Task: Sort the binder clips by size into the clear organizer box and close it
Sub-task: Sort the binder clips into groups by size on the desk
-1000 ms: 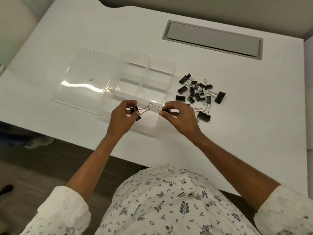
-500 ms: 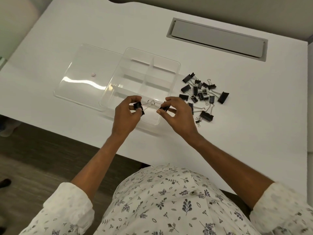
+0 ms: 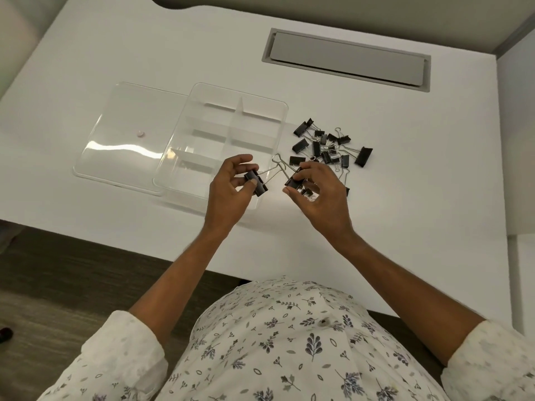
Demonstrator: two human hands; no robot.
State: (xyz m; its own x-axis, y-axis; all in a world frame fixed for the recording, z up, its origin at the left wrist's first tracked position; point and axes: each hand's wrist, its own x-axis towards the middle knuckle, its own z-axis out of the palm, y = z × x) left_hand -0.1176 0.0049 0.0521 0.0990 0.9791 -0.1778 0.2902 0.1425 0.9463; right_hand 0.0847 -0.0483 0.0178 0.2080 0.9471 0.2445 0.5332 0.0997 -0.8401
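Note:
My left hand (image 3: 228,192) pinches a large black binder clip (image 3: 256,183) above the near right corner of the clear organizer box (image 3: 278,108). My right hand (image 3: 321,195) pinches a second large black clip (image 3: 293,180). The wire handles of the two clips cross between my hands. The box stands open with several empty compartments. Its clear lid (image 3: 127,137) lies flat to the left, partly under the box. A pile of black binder clips (image 3: 327,146) of mixed sizes lies right of the box.
The white table (image 3: 405,204) has a grey cable hatch (image 3: 347,59) at the back. The table's near edge runs just below my wrists, with dark floor under it. A partition stands at the far right.
Both hands have lifted slightly and drawn apart; the two clips, earlier hooked close together over the box's near edge, now show their wire handles crossing between my hands.

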